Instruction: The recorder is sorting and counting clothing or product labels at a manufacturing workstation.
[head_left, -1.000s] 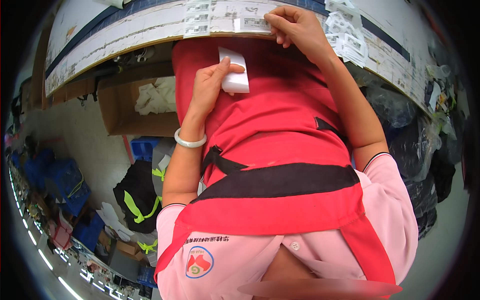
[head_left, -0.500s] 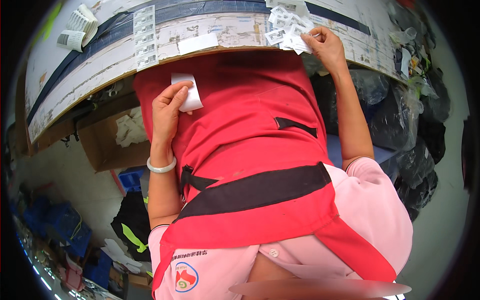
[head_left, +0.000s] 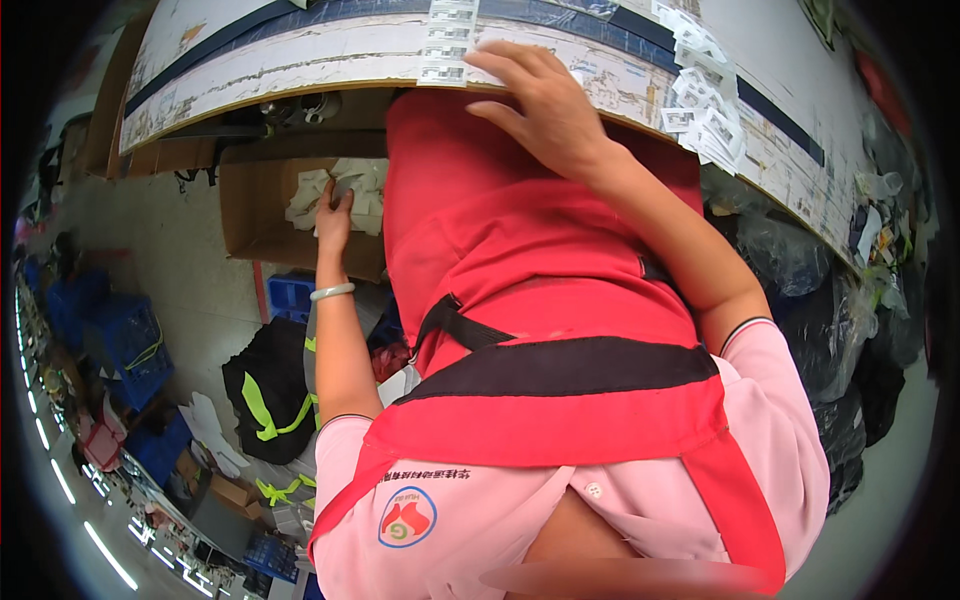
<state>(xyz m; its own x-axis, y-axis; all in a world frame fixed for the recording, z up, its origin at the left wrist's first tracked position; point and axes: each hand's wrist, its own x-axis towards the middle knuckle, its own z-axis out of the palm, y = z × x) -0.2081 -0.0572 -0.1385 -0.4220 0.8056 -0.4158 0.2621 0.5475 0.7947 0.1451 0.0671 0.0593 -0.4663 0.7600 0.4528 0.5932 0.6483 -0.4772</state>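
Note:
My left hand (head_left: 334, 218) reaches down to the left, over a cardboard box (head_left: 240, 215) that holds crumpled white paper (head_left: 365, 190). Its thumb and forefinger are parted, and I make out nothing between them. A pale bangle sits on that wrist. Above the table's near edge is my right hand (head_left: 548, 108), fingers stretched and slightly blurred, with its fingertips beside a strip of printed labels (head_left: 447, 42) that lies across the worn white tabletop (head_left: 330, 58). Farther right, a loose pile of cut labels (head_left: 708, 110) rests at the table edge.
A dark blue band (head_left: 215, 62) runs along the tabletop. Dark plastic bags (head_left: 800, 270) are heaped below the table on the right. Blue crates (head_left: 125, 335) and a black garment with neon yellow strips (head_left: 262, 385) lie on the left.
My left hand has gone from above my lap down to the box, and the white paper slip is no longer in it. My right hand has left the label pile and moved left to the strip.

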